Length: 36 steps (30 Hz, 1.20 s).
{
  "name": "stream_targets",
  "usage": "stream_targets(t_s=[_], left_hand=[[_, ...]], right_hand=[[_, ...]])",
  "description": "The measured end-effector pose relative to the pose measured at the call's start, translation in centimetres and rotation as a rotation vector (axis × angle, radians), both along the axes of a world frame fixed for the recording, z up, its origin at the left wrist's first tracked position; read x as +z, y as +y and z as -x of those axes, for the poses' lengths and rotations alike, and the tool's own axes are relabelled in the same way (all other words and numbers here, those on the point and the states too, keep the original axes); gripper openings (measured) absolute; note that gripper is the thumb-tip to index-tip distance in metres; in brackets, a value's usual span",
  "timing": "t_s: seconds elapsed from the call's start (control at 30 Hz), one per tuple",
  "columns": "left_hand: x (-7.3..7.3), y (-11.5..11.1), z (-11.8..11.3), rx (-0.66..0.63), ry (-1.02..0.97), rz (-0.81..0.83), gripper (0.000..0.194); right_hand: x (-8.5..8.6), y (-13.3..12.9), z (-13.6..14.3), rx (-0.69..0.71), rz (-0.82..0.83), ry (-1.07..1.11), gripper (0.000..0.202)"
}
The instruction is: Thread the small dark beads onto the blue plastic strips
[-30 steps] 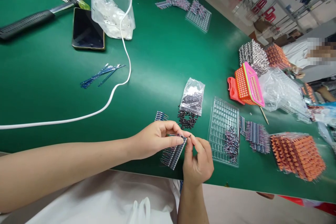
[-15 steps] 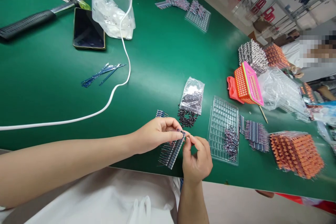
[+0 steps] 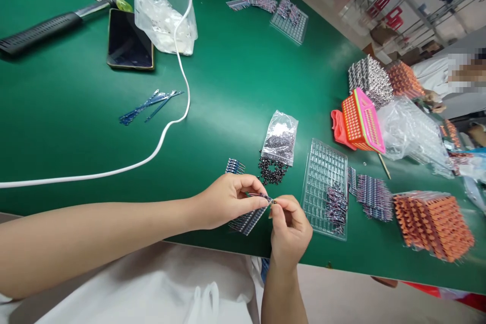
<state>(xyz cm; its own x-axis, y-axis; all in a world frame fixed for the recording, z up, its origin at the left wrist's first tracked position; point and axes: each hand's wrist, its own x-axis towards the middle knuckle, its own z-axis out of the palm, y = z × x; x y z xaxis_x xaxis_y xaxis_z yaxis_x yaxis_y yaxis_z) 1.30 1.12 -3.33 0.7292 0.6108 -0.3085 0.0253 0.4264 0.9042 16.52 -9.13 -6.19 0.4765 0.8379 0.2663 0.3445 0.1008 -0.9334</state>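
Note:
My left hand [image 3: 228, 200] is closed in a pinch on a dark blue strip of small parts with thin wire leads [image 3: 247, 223], which slants down below the fingers. At the strip's upper end, my right hand [image 3: 290, 233] is closed, thumb against forefinger. Its fingertips touch the strip's end at something tiny and dark that I cannot make out. Just beyond the hands lie a heap of small dark beads [image 3: 272, 171] and a clear bag of the same beads [image 3: 280, 137]. Another strip bundle [image 3: 234, 166] sticks out behind my left hand.
A clear compartment tray [image 3: 314, 187] with loose leaded parts lies right of my hands. Further right are stacked strips [image 3: 374, 197], orange stacks [image 3: 433, 223] and a basket [image 3: 355, 121]. A white cable [image 3: 163, 136], phone [image 3: 129, 43] and hammer-like tool [image 3: 41, 33] are left.
Both hands have moved slightly right and toward me, with the strip still between them. The strip's upper end has tilted, and more of it is covered by my left hand.

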Motion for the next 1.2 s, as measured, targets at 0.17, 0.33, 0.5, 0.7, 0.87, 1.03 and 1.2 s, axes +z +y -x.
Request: stream_targets(t_s=[0.17,0.33,0.5,0.7,0.87,1.03,1.2], left_hand=[[-0.09,-0.2,0.17,-0.021,0.05,-0.087,0.02],[0.25,-0.21,0.31,-0.03,0.066,-0.155,0.018],[0.41,-0.18,0.22,-0.024,0.065,-0.18,0.015],[0.2,-0.18,0.19,-0.031,0.052,-0.202,0.015],[0.16,-0.12,0.28,-0.037,0.054,-0.245,0.016],[0.46,0.09,0.27,-0.038,0.056,-0.297,0.015],[0.5,0.17,0.36,-0.057,0.024,-0.318,0.018]], right_hand=[[0.02,0.02,-0.02,0.016,0.006,0.052,0.003],[0.1,-0.03,0.06,0.032,0.003,0.069,0.005],[0.07,-0.08,0.08,0.04,0.003,0.1,0.007],[0.09,-0.07,0.03,0.051,0.007,0.127,0.009],[0.03,-0.1,-0.04,0.065,0.006,0.156,0.01],[0.02,-0.13,-0.24,0.082,0.046,0.221,0.008],[0.06,-0.12,-0.44,0.071,0.094,0.259,0.003]])
